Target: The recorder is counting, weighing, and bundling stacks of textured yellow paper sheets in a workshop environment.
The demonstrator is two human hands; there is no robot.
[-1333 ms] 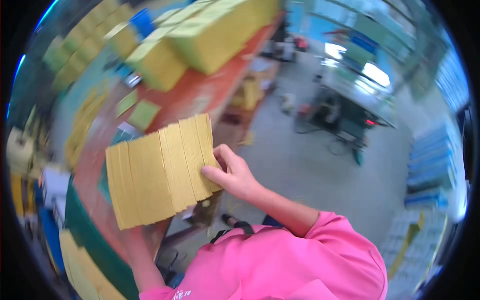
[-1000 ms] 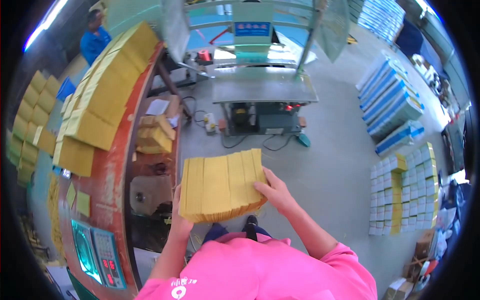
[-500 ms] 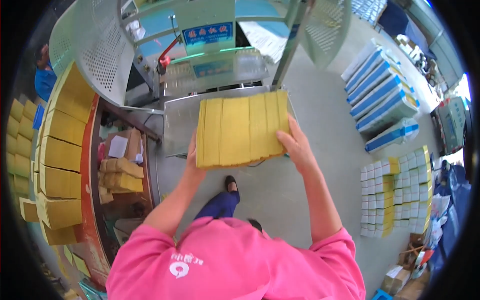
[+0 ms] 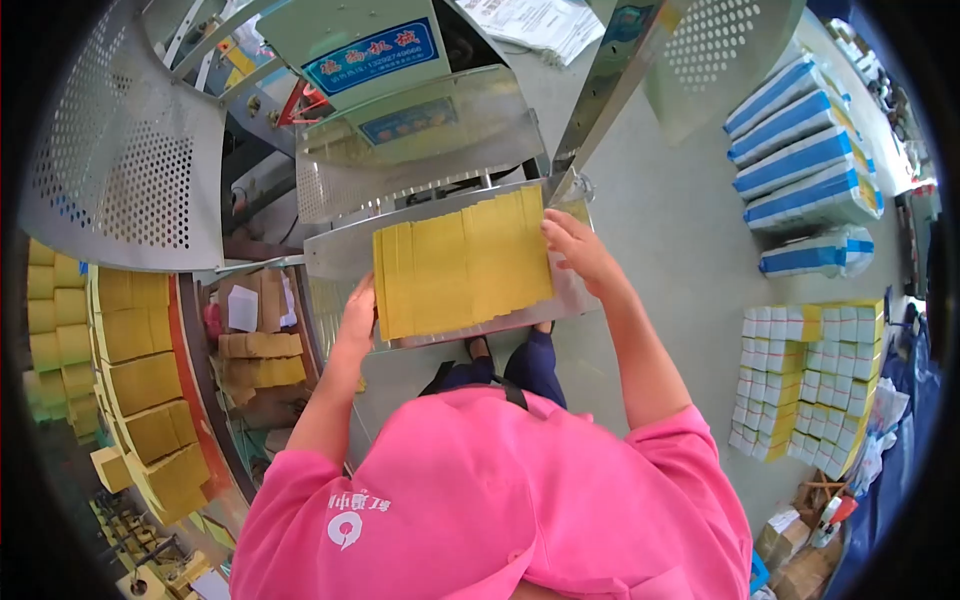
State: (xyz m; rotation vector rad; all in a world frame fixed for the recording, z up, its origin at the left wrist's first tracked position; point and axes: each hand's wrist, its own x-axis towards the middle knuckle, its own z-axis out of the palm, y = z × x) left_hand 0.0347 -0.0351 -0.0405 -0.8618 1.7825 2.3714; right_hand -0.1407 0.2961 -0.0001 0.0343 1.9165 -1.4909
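A wide stack of yellow paper point(image 4: 460, 262) lies on the metal tray point(image 4: 335, 262) at the front of a machine. It is made up of several bundles side by side, with uneven edges. My left hand point(image 4: 358, 318) rests along the left side of the stack, its fingers straight and partly hidden by the paper's edge. At the stack's far right corner is my right hand point(image 4: 585, 257), its fingers stretched out and apart, the fingertips at or very near the paper's edge.
The machine's metal plate point(image 4: 430, 150) stands behind the tray, with a slanted post point(image 4: 605, 95) at right and a perforated guard point(image 4: 125, 150) at left. Yellow paper stacks point(image 4: 145, 375) fill a left-hand bench. Blue-banded packages point(image 4: 810, 205) and white-and-yellow bundles point(image 4: 810, 385) sit on the right-hand floor.
The yellow paper stack has come down onto the tray. My right hand has loosened from its side and opened. My body has moved closer to the machine, and both feet now show near the tray.
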